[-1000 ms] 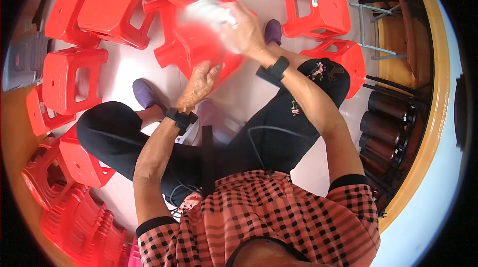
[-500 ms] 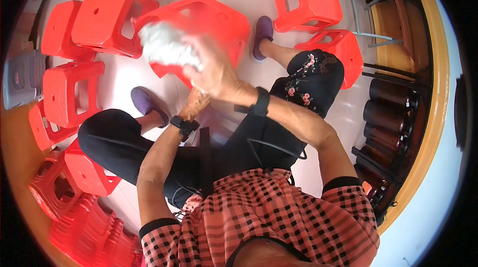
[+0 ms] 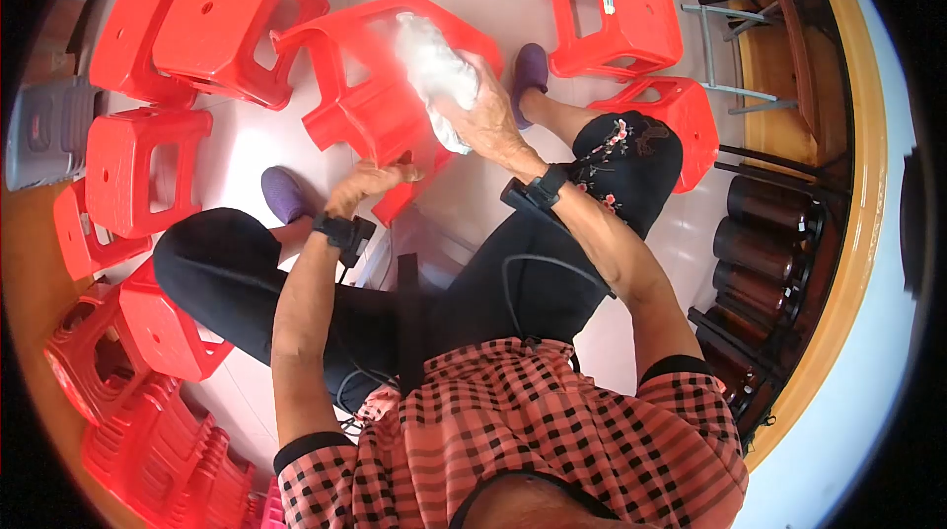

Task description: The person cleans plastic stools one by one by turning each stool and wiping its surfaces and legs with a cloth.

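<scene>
A red plastic stool (image 3: 367,116) is tipped in front of my knees, with its legs angled toward me. My left hand (image 3: 375,178) is closed around the end of one of its legs. In my right hand (image 3: 483,119) is a bunched white cloth (image 3: 430,63), slightly blurred, lying over the right part of the stool. How firmly the cloth presses on the plastic cannot be seen.
More red stools (image 3: 222,24) stand at the left, with a nested stack (image 3: 163,450) lower down. Another red stool (image 3: 621,21) is at the upper right. Dark brown cylinders (image 3: 764,245) line a rack at the right. Grey plastic bins (image 3: 47,134) sit far left.
The cloth and my right hand have moved right across the stool. The stool has turned, showing more of its legs. My left hand has separated from the right and moved slightly left.
</scene>
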A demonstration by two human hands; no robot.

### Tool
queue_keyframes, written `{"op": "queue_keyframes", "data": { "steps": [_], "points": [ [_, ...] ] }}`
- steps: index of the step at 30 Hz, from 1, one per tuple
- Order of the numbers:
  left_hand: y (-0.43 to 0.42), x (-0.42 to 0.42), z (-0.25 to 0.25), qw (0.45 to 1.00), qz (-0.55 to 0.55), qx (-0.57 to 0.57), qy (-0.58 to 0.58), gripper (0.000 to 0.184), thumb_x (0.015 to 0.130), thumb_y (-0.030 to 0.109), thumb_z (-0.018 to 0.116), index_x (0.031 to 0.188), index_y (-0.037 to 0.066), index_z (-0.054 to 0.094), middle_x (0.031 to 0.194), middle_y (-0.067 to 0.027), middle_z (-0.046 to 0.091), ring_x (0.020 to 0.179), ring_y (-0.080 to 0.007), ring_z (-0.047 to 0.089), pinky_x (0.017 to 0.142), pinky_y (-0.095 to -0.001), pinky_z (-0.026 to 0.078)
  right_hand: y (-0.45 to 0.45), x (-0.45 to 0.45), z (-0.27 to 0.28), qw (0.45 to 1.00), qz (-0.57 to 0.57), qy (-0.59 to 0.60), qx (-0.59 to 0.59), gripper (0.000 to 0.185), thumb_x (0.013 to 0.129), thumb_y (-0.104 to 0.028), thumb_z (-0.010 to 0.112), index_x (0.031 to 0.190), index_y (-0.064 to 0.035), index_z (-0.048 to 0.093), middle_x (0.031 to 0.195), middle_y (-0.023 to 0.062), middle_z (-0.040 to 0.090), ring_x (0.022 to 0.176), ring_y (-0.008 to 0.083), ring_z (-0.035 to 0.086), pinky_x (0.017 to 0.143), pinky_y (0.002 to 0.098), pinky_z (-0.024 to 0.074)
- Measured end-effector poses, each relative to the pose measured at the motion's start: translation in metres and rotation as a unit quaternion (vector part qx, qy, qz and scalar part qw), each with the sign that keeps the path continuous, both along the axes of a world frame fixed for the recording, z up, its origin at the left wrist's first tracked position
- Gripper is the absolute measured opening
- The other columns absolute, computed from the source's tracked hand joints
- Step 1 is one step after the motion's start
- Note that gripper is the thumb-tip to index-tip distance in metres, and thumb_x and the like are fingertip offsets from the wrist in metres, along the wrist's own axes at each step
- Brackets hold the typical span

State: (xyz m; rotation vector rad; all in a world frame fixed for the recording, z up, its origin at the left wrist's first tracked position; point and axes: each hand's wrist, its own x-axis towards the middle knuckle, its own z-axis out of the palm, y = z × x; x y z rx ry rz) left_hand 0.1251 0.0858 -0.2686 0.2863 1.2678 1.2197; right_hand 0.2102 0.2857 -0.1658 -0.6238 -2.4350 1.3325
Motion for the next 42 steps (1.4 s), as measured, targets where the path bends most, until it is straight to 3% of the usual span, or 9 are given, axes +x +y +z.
{"op": "queue_keyframes", "data": {
  "steps": [6, 9, 12, 16, 21, 24, 30, 36, 42],
  "points": [
    [0.0, -0.02, 0.003, 0.971, -0.214, 0.031, 0.098, 0.04, 0.088, 0.026, 0.067, 0.119, 0.003, 0.058, 0.105, -0.0091, 0.067, 0.104, -0.0206, 0.062, 0.092, -0.0333, 0.049, 0.006, 0.008, -0.005, 1.0, 0.006, -0.013, 0.009, 0.062, 0.076, -0.025, 0.071, 0.128, -0.0021, 0.045, 0.117, 0.0204, 0.057, 0.11, 0.0323, 0.057, 0.094, 0.0394, 0.0443],
    [0.001, -0.016, 0.018, 0.976, 0.149, 0.075, -0.141, 0.056, 0.088, 0.029, 0.067, 0.133, 0.004, 0.046, 0.124, -0.0117, 0.058, 0.114, -0.0246, 0.057, 0.098, -0.0374, 0.047, 0.014, 0.014, -0.001, 0.999, -0.012, -0.038, -0.003, 0.059, 0.075, -0.019, 0.068, 0.127, -0.0006, 0.045, 0.12, 0.0219, 0.054, 0.114, 0.0369, 0.053, 0.095, 0.0421, 0.0438],
    [0.016, -0.03, 0.067, 0.886, 0.255, 0.176, -0.345, 0.066, 0.088, 0.03, 0.066, 0.141, 0.005, 0.035, 0.137, -0.0139, 0.046, 0.122, -0.0278, 0.051, 0.103, -0.0411, 0.044, 0.01, 0.017, -0.004, 1.0, 0.001, -0.019, 0.016, 0.057, 0.075, -0.018, 0.068, 0.125, -0.0008, 0.046, 0.117, 0.022, 0.055, 0.11, 0.0383, 0.054, 0.092, 0.0432, 0.0453],
    [0.021, -0.009, 0.081, 0.983, 0.165, 0.069, -0.033, 0.065, 0.088, 0.021, 0.061, 0.142, -0.002, 0.033, 0.141, -0.0185, 0.042, 0.13, -0.0302, 0.042, 0.106, -0.038, 0.038, 0.006, 0.015, -0.001, 0.993, 0.067, -0.064, 0.073, 0.051, 0.077, -0.016, 0.068, 0.12, -0.0001, 0.047, 0.11, 0.0232, 0.055, 0.104, 0.0405, 0.056, 0.087, 0.0459, 0.047],
    [0.014, 0.019, 0.043, 0.986, 0.017, -0.098, 0.13, 0.068, 0.081, 0.016, 0.06, 0.141, -0.003, 0.034, 0.14, -0.0261, 0.041, 0.132, -0.0337, 0.039, 0.109, -0.0398, 0.031, 0.0, 0.019, -0.005, 0.967, 0.162, -0.177, 0.084, 0.046, 0.079, -0.017, 0.066, 0.117, 0.0009, 0.047, 0.106, 0.0258, 0.055, 0.1, 0.043, 0.057, 0.084, 0.0481, 0.0467],
    [0.014, 0.027, 0.015, 0.995, 0.005, 0.024, 0.094, 0.062, 0.083, 0.011, 0.06, 0.139, -0.001, 0.036, 0.137, -0.0169, 0.046, 0.128, -0.0245, 0.041, 0.108, -0.0364, 0.032, -0.012, 0.003, -0.025, 0.982, 0.139, -0.122, 0.047, 0.052, 0.08, -0.016, 0.065, 0.124, -0.0003, 0.043, 0.11, 0.0257, 0.054, 0.105, 0.0444, 0.053, 0.086, 0.0493, 0.0454],
    [0.011, 0.049, -0.003, 0.995, -0.003, 0.043, 0.088, 0.056, 0.088, 0.017, 0.062, 0.136, 0.0, 0.041, 0.131, -0.0203, 0.053, 0.123, -0.0309, 0.049, 0.104, -0.0402, 0.038, -0.02, -0.118, -0.058, 0.966, 0.198, 0.013, 0.167, 0.048, 0.081, -0.017, 0.064, 0.125, -0.0108, 0.048, 0.113, 0.022, 0.051, 0.096, 0.0412, 0.059, 0.081, 0.0475, 0.0512],
    [0.008, 0.034, 0.016, 0.996, -0.031, 0.016, 0.078, 0.052, 0.089, 0.013, 0.062, 0.136, 0.003, 0.042, 0.131, -0.0188, 0.053, 0.124, -0.0281, 0.049, 0.102, -0.0385, 0.04, -0.019, -0.16, -0.039, 0.952, 0.217, -0.116, 0.183, 0.055, 0.086, -0.045, 0.055, 0.129, -0.0116, 0.053, 0.118, 0.0178, 0.055, 0.109, 0.0373, 0.056, 0.091, 0.0443, 0.0457],
    [0.007, 0.031, 0.001, 0.997, -0.046, -0.014, 0.065, 0.049, 0.087, 0.015, 0.065, 0.131, 0.0, 0.047, 0.125, -0.0158, 0.058, 0.117, -0.0259, 0.055, 0.098, -0.0363, 0.041, -0.013, -0.07, -0.066, 0.961, 0.233, -0.028, 0.148, 0.045, 0.08, -0.013, 0.067, 0.12, -0.0141, 0.046, 0.109, 0.0186, 0.051, 0.088, 0.0409, 0.06, 0.072, 0.0505, 0.0509]
  ]
}}
